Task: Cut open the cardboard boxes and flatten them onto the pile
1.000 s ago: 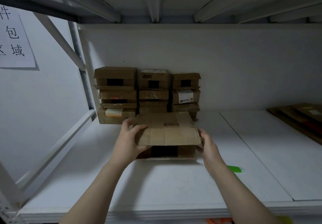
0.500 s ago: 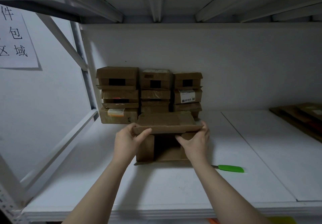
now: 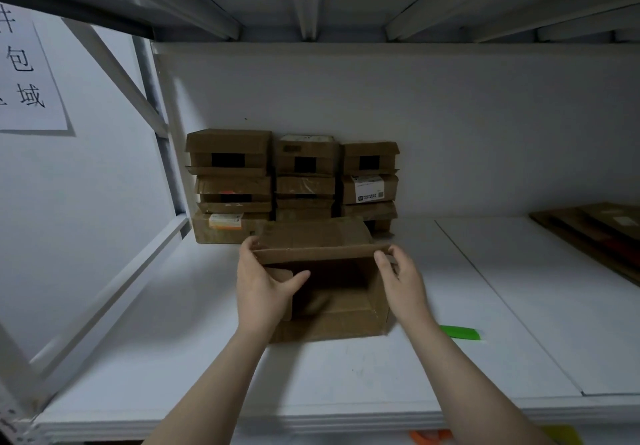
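An open brown cardboard box sits on the white shelf with its lid flap raised and its dark inside showing. My left hand grips the box's left side, fingers on the lid's left corner and thumb reaching inside. My right hand pinches the lid's right corner. A green-handled cutter lies on the shelf just right of the box, partly hidden by my right forearm.
Several closed cardboard boxes are stacked against the back wall behind the open box. Flattened cardboard pile lies at the far right. A diagonal rack brace and paper sign are at left. Orange and yellow items peek below the shelf edge.
The lid flap has swung up from covering the box, exposing the inside. My right hand moved from the front opening to the lid's right corner; my left thumb went inside.
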